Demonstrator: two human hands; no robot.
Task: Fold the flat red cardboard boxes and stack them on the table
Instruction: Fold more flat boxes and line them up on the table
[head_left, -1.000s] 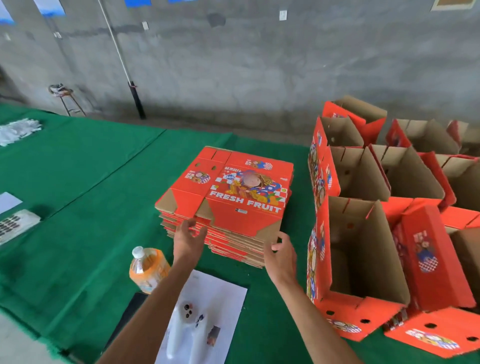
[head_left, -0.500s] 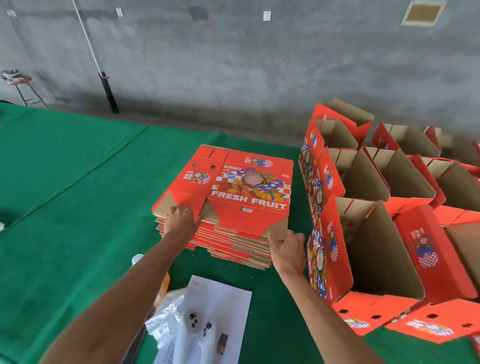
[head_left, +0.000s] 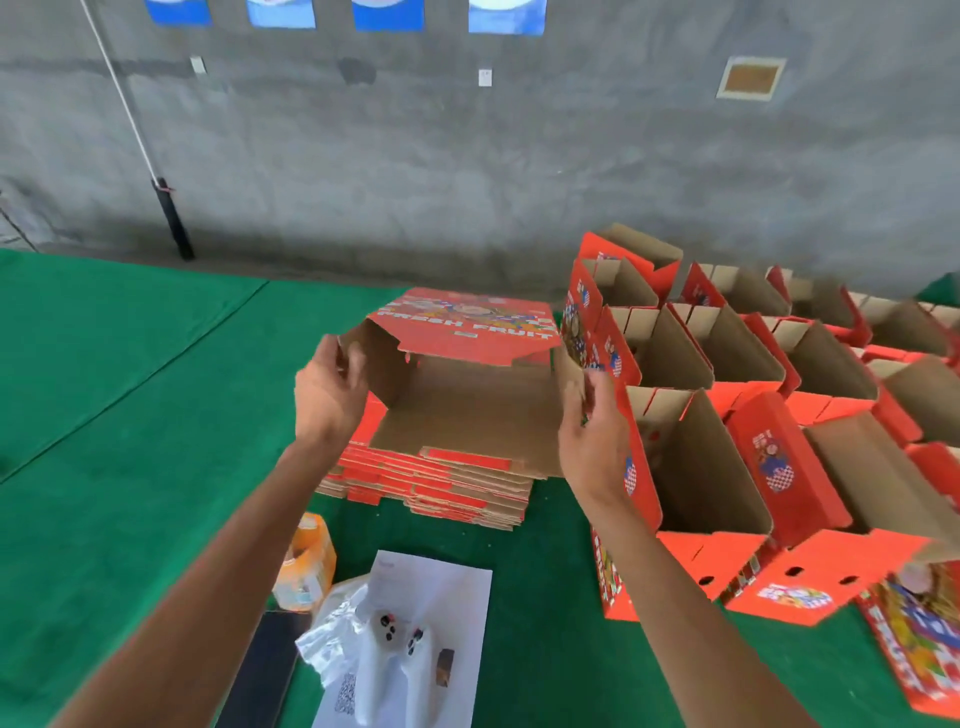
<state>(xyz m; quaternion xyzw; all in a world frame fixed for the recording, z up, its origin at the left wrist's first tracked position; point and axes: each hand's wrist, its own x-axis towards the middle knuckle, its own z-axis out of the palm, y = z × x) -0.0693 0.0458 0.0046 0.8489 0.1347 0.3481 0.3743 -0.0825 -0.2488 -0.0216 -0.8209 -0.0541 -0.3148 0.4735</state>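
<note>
Red cardboard box, one, is half opened above the one pile of flats, between the hands: left hand grips its 9 o'clock side, right hand its 3 o'clock side. Roughly ten folded boxes crowd toward 3 o'clock.

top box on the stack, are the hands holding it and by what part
Yes. The left hand grips the top box by its left side panel; the right hand grips its right side panel.
</note>
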